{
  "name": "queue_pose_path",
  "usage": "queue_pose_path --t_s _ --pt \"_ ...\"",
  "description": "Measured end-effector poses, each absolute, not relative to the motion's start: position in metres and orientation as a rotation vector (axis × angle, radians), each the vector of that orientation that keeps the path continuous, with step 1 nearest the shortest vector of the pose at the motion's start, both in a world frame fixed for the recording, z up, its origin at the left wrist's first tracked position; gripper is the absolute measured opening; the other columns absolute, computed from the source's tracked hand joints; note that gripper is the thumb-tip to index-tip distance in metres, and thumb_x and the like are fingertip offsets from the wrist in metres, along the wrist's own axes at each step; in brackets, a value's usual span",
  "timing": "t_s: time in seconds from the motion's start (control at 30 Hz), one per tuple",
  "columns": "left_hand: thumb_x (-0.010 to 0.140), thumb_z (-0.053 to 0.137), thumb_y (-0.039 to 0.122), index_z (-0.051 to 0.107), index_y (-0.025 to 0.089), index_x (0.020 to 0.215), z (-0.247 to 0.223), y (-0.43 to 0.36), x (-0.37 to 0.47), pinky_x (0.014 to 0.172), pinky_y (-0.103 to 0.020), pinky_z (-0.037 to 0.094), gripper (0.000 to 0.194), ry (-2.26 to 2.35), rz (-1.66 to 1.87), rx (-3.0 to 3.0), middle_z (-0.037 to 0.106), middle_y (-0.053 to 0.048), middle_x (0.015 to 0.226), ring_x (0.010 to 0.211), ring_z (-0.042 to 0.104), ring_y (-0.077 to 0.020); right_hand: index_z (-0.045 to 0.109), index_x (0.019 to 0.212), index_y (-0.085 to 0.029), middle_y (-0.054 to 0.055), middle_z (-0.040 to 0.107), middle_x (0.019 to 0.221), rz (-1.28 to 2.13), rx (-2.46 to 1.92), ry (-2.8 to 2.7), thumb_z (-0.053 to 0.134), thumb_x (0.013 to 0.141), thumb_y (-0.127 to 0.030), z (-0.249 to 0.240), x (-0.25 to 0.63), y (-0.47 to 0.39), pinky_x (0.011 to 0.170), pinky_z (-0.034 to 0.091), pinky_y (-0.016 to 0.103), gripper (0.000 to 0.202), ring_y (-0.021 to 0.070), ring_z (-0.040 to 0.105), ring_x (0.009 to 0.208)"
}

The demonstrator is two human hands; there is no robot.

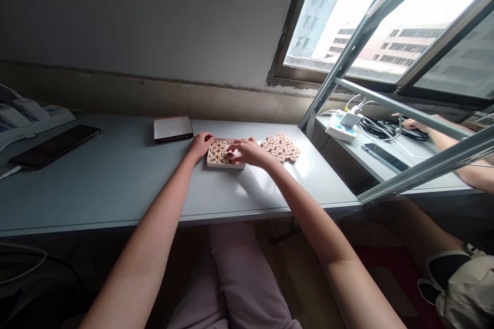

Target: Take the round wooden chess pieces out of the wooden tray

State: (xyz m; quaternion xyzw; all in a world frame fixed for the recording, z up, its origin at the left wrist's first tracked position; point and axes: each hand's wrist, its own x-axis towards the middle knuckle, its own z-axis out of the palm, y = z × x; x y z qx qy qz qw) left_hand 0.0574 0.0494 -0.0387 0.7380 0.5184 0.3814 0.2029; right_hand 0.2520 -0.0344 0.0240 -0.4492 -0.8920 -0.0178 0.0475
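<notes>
A shallow cardboard box point(226, 166) lies near the middle of the desk, with round wooden xiangqi pieces point(222, 154) in rows on its left side, dark characters facing up. My left hand point(201, 144) grips the box's left rear corner, fingers curled at the rim. Over the right part of the box, my right hand point(247, 151) reaches in with bent fingers around a dark-lettered piece point(230, 157); its fingers partly cover the right side of the box. More xiangqi pieces point(280, 147), with red characters, lie in a tight cluster on the desk to the right.
The box lid point(173, 128) lies inside up at the back left. On the far left are a phone point(57, 145) and a power strip point(50, 118). A metal frame point(343, 69) stands at the desk's right end; beyond it, another person's arm point(443, 139) reaches over cables.
</notes>
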Motion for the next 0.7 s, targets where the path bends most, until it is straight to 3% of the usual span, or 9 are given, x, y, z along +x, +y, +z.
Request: queue_pose_path --t_s 0.2,0.33,0.57,0.7 --pt "0.078 0.047 0.027 0.063 0.017 0.080 -0.045 0.054 0.056 0.083 -0.032 0.045 0.019 1.434 1.107 2.055 0.066 -0.008 0.092 0.088 0.059 -0.0216 0.062 0.095 -0.021 0.005 0.062 0.100 -0.135 -1.393 -2.490 0.054 0.086 -0.041 0.027 0.273 -0.043 0.078 0.029 0.030 0.023 0.0191 0.051 0.094" --pt "0.077 0.048 0.028 0.063 0.019 0.078 -0.048 0.056 0.056 0.080 -0.031 0.046 0.018 1.428 1.123 2.044 0.066 -0.006 0.089 0.086 0.059 -0.0207 0.062 0.095 -0.025 0.004 0.061 0.101 -0.204 -1.482 -2.371 0.050 0.088 -0.045 0.033 0.313 -0.060 0.082 0.028 0.032 0.025 0.0195 0.050 0.096" --pt "0.078 0.047 0.026 0.062 0.018 0.080 -0.046 0.055 0.056 0.083 -0.031 0.045 0.017 1.435 1.089 2.056 0.065 -0.007 0.091 0.088 0.058 -0.0205 0.059 0.106 -0.023 0.009 0.056 0.115 -0.397 -1.776 -2.340 0.047 0.088 -0.024 0.013 0.344 -0.071 0.085 0.027 0.038 0.022 0.0249 0.046 0.105" --pt "0.078 0.046 0.026 0.062 0.018 0.079 -0.045 0.054 0.056 0.084 -0.031 0.045 0.018 1.442 1.085 2.056 0.065 -0.006 0.092 0.090 0.058 -0.0204 0.055 0.114 -0.024 0.009 0.055 0.115 -0.408 -1.712 -2.371 0.047 0.087 -0.024 0.013 0.328 -0.073 0.084 0.028 0.036 0.028 0.0242 0.046 0.106"
